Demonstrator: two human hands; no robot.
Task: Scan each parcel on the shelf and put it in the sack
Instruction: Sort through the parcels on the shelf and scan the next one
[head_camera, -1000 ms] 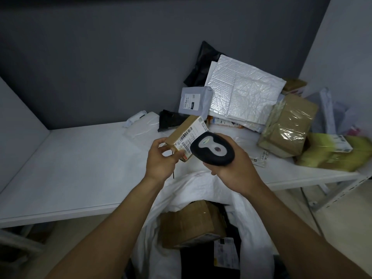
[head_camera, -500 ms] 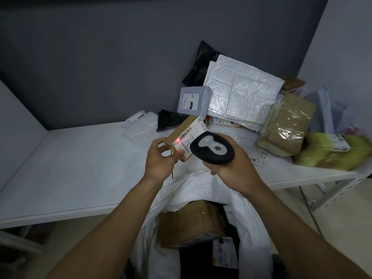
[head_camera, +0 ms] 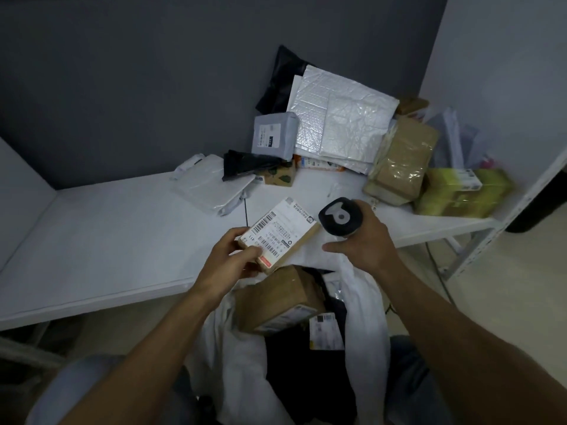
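Note:
My left hand point(head_camera: 231, 259) grips a small brown parcel point(head_camera: 280, 231) by its near end, white barcode label facing up, just above the mouth of the white sack point(head_camera: 365, 317). My right hand point(head_camera: 365, 240) holds the black handheld scanner point(head_camera: 337, 216) to the right of the parcel, its head tipped up. Inside the sack lie a brown box point(head_camera: 276, 302) and a dark bag with a label point(head_camera: 325, 332). Several more parcels are piled at the shelf's back right: silver bubble mailers point(head_camera: 340, 118), a grey mailer point(head_camera: 273, 133) and a taped brown box point(head_camera: 402, 161).
The white shelf point(head_camera: 107, 240) spans the view at waist height, bare on its left half. A clear plastic bag point(head_camera: 211, 185) and a black bag point(head_camera: 248, 162) lie mid-shelf. Yellow-green packs point(head_camera: 460, 191) sit at the right end beside a metal upright point(head_camera: 503, 228).
The scanner's red light showed on the label half a second ago. Since then my left hand has lowered the parcel toward the sack, and my right hand has drawn the scanner away to the right.

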